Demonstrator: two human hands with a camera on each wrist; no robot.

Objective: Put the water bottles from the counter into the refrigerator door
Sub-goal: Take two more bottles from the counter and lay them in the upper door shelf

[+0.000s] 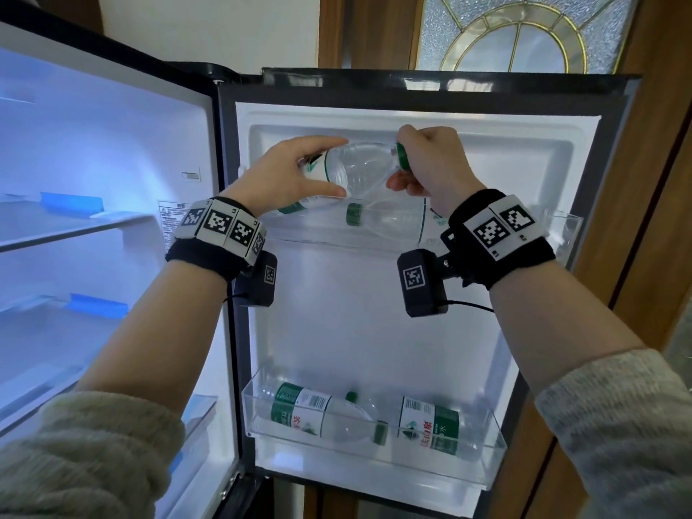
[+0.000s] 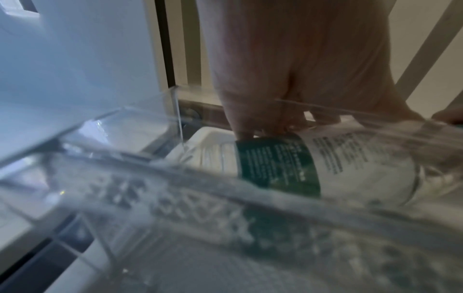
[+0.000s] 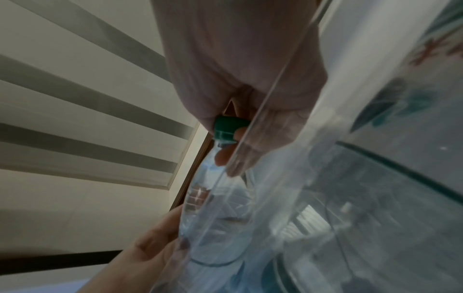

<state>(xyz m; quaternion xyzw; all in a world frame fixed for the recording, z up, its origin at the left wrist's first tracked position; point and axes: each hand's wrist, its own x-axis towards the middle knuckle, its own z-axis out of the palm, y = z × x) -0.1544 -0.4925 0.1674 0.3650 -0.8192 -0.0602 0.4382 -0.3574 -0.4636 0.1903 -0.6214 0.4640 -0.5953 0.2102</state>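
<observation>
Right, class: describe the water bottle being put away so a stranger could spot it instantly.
Start at the open refrigerator door and look above its upper shelf. There the water bottle is held sideways, left hand at its label, right hand at its green cap. Every other bottle lies in a shelf, untouched.

A pale cream wall (image 1: pixel 209 28) rises behind the appliance. To its right stands a brown wooden door frame (image 1: pixel 369 30) holding a frosted glass pane (image 1: pixel 442 24) with an arched leaded pattern in brass-coloured strips (image 1: pixel 516 30); daylight glows through it. More brown wood panelling (image 1: pixel 659 151) runs down the right edge. From the right wrist view, a cream ceiling with stepped grey-shadowed mouldings (image 3: pixel 82 111) shows overhead.
</observation>
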